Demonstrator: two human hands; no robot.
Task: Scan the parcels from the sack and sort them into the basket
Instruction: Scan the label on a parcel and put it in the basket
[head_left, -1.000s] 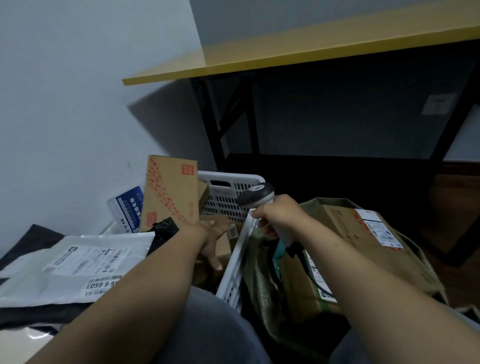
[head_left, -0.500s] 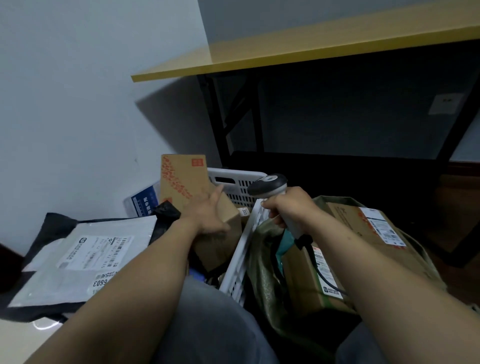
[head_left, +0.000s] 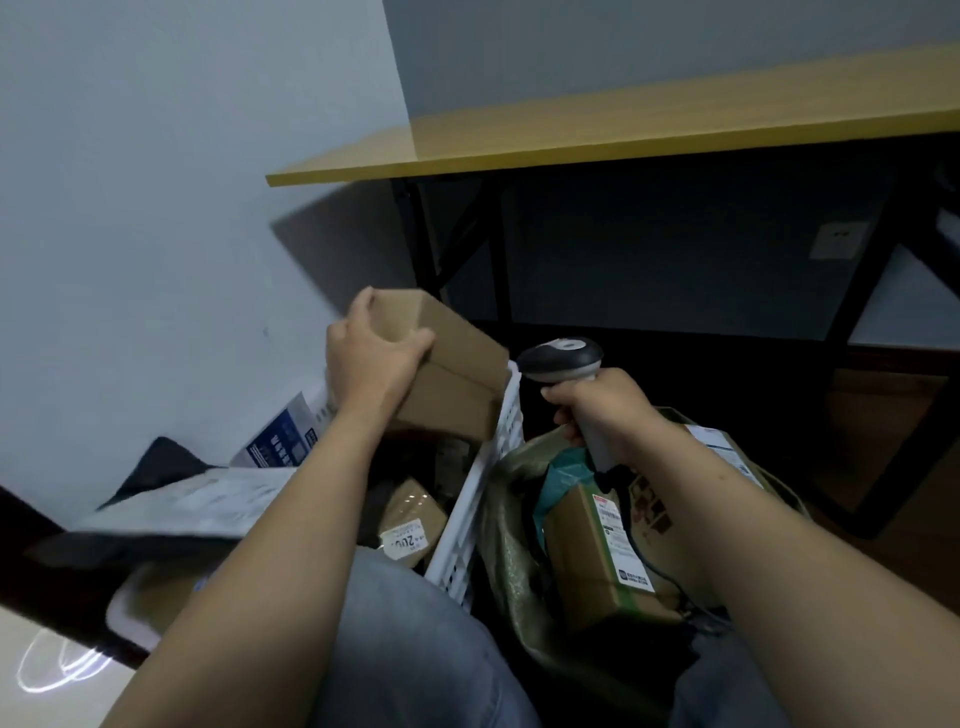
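Holding a box at the basket

The left hand (head_left: 371, 358) grips a brown box (head_left: 452, 374) by its top corner, with the fingers curled over the far edge and the thumb on the near side. The box is tilted, and its low end dips into the white basket (head_left: 480, 488). Under that grip lies a small taped parcel (head_left: 413, 519). Just right of the box, the right hand (head_left: 602, 402) is wrapped round the scanner (head_left: 561, 356), head up. Below that hand, the green sack (head_left: 511, 525) stands open with more boxes (head_left: 597, 561) inside.
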